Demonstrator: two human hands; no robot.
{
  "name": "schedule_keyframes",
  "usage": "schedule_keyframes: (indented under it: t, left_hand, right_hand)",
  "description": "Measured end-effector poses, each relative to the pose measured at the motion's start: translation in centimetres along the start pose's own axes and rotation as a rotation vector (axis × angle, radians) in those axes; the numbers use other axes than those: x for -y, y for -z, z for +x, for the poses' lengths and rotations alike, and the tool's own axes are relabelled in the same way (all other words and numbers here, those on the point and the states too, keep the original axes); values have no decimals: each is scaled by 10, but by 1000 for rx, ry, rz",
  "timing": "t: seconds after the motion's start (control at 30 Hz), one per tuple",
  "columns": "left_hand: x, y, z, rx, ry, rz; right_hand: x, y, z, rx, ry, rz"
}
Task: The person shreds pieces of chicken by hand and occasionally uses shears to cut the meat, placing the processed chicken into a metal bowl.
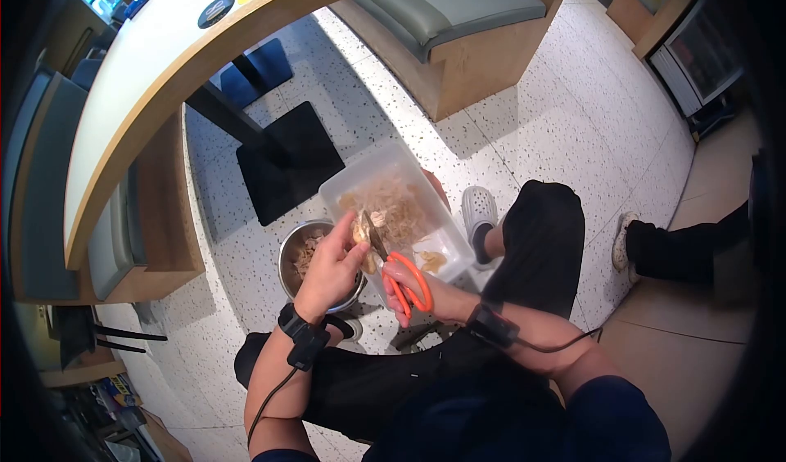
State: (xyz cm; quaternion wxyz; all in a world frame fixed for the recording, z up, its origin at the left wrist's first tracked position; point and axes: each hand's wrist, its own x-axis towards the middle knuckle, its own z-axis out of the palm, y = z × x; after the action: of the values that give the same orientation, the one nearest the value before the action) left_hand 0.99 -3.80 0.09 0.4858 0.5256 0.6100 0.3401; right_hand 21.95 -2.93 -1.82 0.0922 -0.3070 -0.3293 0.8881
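My left hand (pixel 326 267) pinches a small pale yellow-brown piece of food (pixel 360 231), whose kind I cannot make out. In my right hand (pixel 440 300) is a pair of scissors (pixel 422 285) with orange handles, its blades at that piece. Both hands are over the near side of a translucent plastic bin (pixel 354 170). Pale brownish, stringy food pieces (pixel 399 213) lie heaped inside it, and a flatter piece (pixel 431 261) rests near its right end. Under my left hand stands a round metal bowl (pixel 284 267) with light brown cut pieces (pixel 304 253), partly hidden by the hand.
A curved white table (pixel 147 77) with a wooden edge arches at the upper left, over a black base plate (pixel 291 163). A padded bench (pixel 483 53) stands beyond the bin. At right, another person's leg and shoe (pixel 624 241) show on the speckled floor (pixel 573 118).
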Motion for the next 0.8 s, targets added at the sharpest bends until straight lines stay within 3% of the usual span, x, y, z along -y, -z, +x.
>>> schedule_keyframes:
  t: [0.13, 0.23, 0.3, 0.43, 0.73, 0.8]
  left_hand:
    - [-6, -7, -3, 24, 28, 59]
    - [6, -12, -2, 3, -168, 294]
    - [9, -11, -2, -2, -193, 334]
    - [8, -12, -1, -6, -281, 410]
    - [1, -13, -1, -2, -202, 382]
    - [-10, -13, -3, 25, -141, 312]
  right_hand:
    - [-16, -1, 7, -41, 62, 43]
    - [-17, -2, 13, -97, 82, 25]
    - [-6, -2, 10, -175, 37, -287]
    - [7, -3, 3, -215, -7, -387]
    - [2, -12, -1, -309, 42, -417]
    - [3, -14, -4, -313, -34, -304]
